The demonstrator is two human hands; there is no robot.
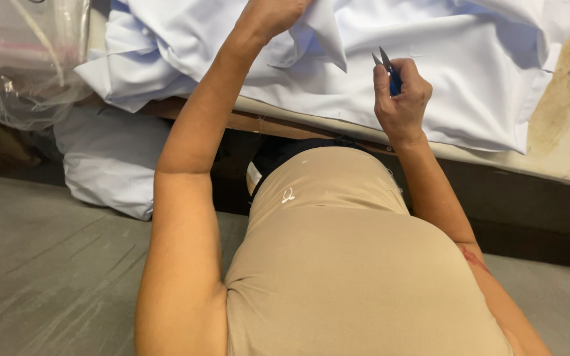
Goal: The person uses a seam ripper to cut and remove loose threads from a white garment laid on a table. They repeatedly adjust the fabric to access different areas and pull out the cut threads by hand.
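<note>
Across the worktable (565, 142) lies a white garment (443, 72); her left hand (275, 14) grips its fabric, while her right hand (402, 99) is clamped on small blue-handled snips (388, 71), blades slightly apart, their long axis pointing up-left, away from her.

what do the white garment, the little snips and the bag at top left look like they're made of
White garment: seems a thin woven cloth, matte, folding in soft creases. Snips in the right hand: blades look like bare metal, grey and pointed; the handle looks blue, perhaps plastic, mostly hidden. Bag: clear plastic film, glossy and crinkled, with shiny highlights.
</note>
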